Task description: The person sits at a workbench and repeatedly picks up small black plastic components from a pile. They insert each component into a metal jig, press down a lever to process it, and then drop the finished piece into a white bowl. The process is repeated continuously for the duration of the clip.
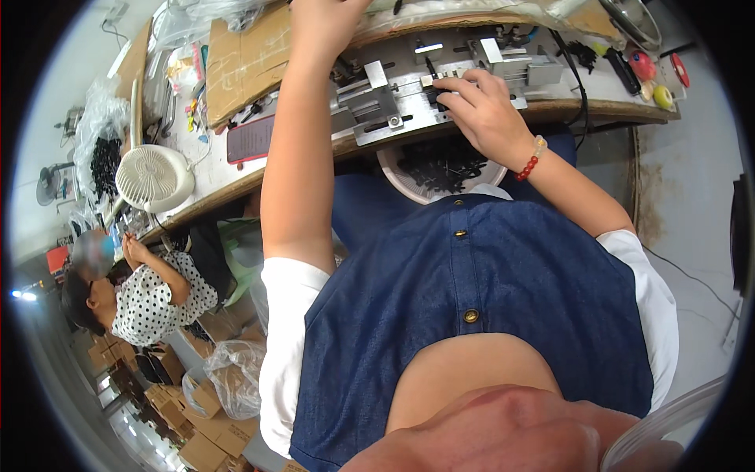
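My right hand [489, 108] is at a metal jig [377, 122] on the workbench. Its fingers are bent together over a small black part [431, 93] in the middle of the jig, and the fingertips partly hide that part. My left arm stretches far forward over the bench, and my left hand [326, 22] is cut off by the top edge, above the cardboard. Its fingers are mostly out of sight, so what they hold does not show. Below the jig, a pale round basket [387, 167] of black pieces [444, 167] rests at my lap.
A phone [250, 140] lies left of the jig, near a white fan [155, 178]. Cardboard [244, 67] covers part of the bench. A black cable [580, 86] hangs over the front edge at the right. Another person [153, 303] sits at the left by the bench.
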Available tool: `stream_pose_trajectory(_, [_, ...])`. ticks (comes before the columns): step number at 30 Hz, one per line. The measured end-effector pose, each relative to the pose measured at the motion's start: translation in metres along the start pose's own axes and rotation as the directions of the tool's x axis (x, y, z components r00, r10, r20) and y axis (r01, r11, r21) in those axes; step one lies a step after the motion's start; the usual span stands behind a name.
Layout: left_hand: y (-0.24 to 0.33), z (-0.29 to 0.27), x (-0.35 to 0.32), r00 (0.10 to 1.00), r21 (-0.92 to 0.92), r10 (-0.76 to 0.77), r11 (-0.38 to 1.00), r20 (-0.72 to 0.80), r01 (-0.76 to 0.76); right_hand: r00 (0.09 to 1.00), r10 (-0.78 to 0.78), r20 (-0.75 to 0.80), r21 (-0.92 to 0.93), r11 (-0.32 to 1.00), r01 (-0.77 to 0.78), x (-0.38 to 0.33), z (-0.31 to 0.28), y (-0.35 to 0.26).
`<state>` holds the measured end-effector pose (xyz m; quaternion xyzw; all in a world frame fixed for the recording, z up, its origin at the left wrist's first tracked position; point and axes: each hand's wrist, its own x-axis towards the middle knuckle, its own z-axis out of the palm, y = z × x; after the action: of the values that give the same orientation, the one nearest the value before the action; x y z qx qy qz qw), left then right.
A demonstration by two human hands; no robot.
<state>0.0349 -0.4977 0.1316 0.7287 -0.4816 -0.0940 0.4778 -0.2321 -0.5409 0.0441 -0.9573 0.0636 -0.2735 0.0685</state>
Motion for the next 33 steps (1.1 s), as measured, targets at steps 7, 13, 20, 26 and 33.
stream_pose_trajectory(7, [0.025,0.001,-0.091,0.994,-0.443,-0.092,0.895,-0.063,0.055,0.932,0.165,-0.322,0.065,0.986,-0.153,0.053,-0.045,0.103])
stream_pose_trajectory(13, [0.008,0.055,-0.165,0.985,-0.089,0.168,0.981,-0.046,-0.172,0.974,0.225,-0.009,-0.077,0.971,-0.225,0.087,-0.071,0.179])
stream_pose_trajectory(20, [-0.014,0.082,-0.166,0.971,0.046,0.239,0.97,-0.026,-0.238,0.904,0.427,0.034,0.293,0.86,-0.418,0.084,-0.114,0.133])
stream_pose_trajectory(26, [-0.006,0.088,-0.166,0.973,0.074,0.229,0.971,-0.015,-0.227,0.879,0.447,-0.165,0.624,0.738,-0.257,0.051,-0.101,0.122])
stream_pose_trajectory(33, [-0.003,0.084,-0.167,0.972,0.142,0.237,0.962,0.004,-0.235,0.875,0.432,-0.219,0.74,0.658,-0.139,0.021,-0.07,0.078])
